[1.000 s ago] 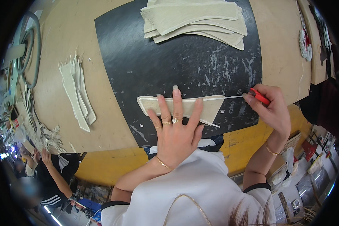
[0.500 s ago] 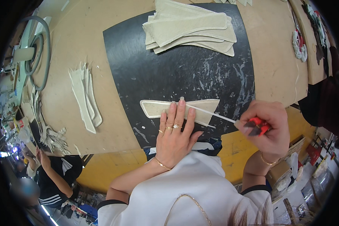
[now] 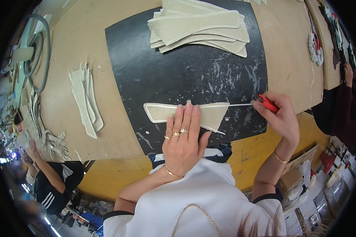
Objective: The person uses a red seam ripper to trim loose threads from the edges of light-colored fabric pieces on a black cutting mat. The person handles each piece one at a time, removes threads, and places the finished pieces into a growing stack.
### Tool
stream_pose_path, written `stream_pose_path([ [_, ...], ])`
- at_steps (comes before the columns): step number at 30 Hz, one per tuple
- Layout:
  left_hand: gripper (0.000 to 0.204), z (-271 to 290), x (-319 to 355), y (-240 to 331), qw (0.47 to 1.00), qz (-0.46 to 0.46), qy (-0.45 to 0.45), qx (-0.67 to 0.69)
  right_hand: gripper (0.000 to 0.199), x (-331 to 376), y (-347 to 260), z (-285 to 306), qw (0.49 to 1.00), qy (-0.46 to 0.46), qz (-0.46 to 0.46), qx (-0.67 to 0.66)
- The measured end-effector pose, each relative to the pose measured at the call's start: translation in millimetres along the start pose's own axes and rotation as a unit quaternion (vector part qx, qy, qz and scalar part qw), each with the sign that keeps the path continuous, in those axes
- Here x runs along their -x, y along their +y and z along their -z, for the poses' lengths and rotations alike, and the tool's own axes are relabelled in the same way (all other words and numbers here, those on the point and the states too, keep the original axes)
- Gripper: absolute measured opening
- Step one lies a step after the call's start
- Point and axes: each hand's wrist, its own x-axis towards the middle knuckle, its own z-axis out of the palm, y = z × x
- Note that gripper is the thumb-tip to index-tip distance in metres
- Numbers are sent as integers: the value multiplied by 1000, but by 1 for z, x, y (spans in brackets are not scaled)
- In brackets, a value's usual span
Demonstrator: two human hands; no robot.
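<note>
1. Two changes stand out since half a second ago: the right hand (image 3: 279, 114) has moved away from the body, and the thin white strip (image 3: 239, 104), which then slanted toward the near right corner of the black mat (image 3: 178, 81), now runs nearly level with that mat's far edge
2. The left hand's (image 3: 182, 146) fingers have drawn closer together than before; they lie straight and flat, touching the beige piece (image 3: 213, 112) from above, tips at its far edge, with only the thumb standing apart
3. The right hand's thumb and forefinger are pinched together on the strip's end, near the mat's right edge, while the other fingers curl around a red-handled tool (image 3: 269, 103) (its dark tip points left; whether its blades are parted, I cannot tell)
4. The beige piece lies toward the mat's near edge, rounded end to the left and wider end to the right; a white border follows its outline, and a short white end sticks out at its near right corner
5. A stack of beige pieces (image 3: 197, 29) rests at the mat's far edge; a smaller pile (image 3: 85, 100) lies on the table (image 3: 108, 142), beyond the mat's left edge
6. Another person's hand (image 3: 348, 74) has come into sight at the far right
</note>
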Motion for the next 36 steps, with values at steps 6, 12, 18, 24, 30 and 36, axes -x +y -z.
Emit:
stream_pose_path([
  [6, 50, -3, -3, 8, 997, 5, 16, -82, 30, -5, -3, -1, 1000, 10, -7, 9],
  [12, 44, -11, -4, 14, 986, 0, 16, -165, 28, -5, -9, -2, 999, 27, -14, 43],
  [18, 43, -17, -6, 21, 974, -22, 21, -224, 31, -4, -12, -8, 998, 45, -16, 41],
  [24, 50, -14, -8, 27, 977, -7, -10, -212, 31, -2, -12, -9, 997, 56, -12, 42],
  [30, 62, -6, -6, 24, 993, -19, -100, -66, 29, -1, -18, -6, 993, 58, 31, 95],
  [36, 62, -8, -9, 22, 993, -39, -110, -36, 21, 10, -29, -4, 992, 68, 107, 3],
])
